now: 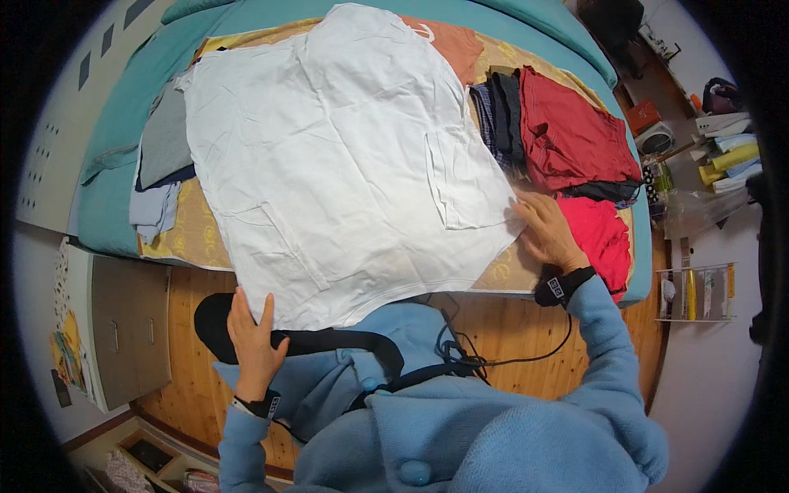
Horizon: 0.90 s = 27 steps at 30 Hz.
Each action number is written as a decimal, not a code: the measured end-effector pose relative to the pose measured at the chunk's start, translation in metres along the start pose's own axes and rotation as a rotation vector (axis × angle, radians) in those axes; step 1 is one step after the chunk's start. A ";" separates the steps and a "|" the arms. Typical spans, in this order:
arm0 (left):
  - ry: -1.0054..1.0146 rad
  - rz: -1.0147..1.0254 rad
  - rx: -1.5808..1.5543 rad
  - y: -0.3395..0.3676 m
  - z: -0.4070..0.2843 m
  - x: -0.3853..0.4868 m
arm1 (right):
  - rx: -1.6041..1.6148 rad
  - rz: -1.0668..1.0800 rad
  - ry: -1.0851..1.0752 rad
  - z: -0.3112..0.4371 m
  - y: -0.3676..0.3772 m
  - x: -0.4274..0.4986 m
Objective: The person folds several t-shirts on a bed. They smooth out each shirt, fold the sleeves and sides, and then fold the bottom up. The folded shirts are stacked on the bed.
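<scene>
A white cloth garment point(363, 160), with what look like two pockets, lies spread and lightly creased over the bed, its near edge hanging past the bed's front. My left hand point(254, 342) is at its near left corner, fingers apart, the fingertips touching the cloth edge; whether they pinch it cannot be told. At the garment's right corner, my right hand point(545, 228) has its thumb and fingers at the hem, gripping it.
Folded red shorts point(570, 132), dark garments point(505, 117) and a bright pink-red cloth point(595, 237) lie at right. Grey point(166, 138) and pale folded clothes point(153, 209) lie at left, an orange shirt point(447, 46) behind. A black cable point(530, 359) hangs near my right wrist.
</scene>
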<state>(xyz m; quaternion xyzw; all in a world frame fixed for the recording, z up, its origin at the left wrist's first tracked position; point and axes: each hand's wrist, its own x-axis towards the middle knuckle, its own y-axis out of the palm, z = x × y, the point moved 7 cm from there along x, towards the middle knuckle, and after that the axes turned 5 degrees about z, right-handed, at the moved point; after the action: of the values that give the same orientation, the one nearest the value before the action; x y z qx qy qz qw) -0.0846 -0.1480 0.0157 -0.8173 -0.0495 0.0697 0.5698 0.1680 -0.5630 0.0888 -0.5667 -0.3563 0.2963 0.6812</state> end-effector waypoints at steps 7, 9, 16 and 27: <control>0.286 0.038 0.491 0.038 -0.006 0.025 | -0.163 0.084 -0.186 0.023 0.037 0.030; 0.360 0.009 0.533 0.042 -0.004 0.027 | -0.209 0.059 -0.246 0.023 0.045 0.041; 0.393 0.136 -0.141 -0.016 0.000 0.032 | 0.292 0.043 -0.344 0.021 0.011 0.062; 0.210 0.587 -0.578 -0.141 -0.037 -0.064 | 0.927 0.517 0.127 0.061 -0.109 0.026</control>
<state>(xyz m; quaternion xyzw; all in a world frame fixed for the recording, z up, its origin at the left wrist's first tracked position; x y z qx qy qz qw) -0.1415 -0.1437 0.1639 -0.9255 0.2259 0.1285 0.2754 0.1333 -0.5277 0.2066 -0.2923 0.0049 0.5460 0.7852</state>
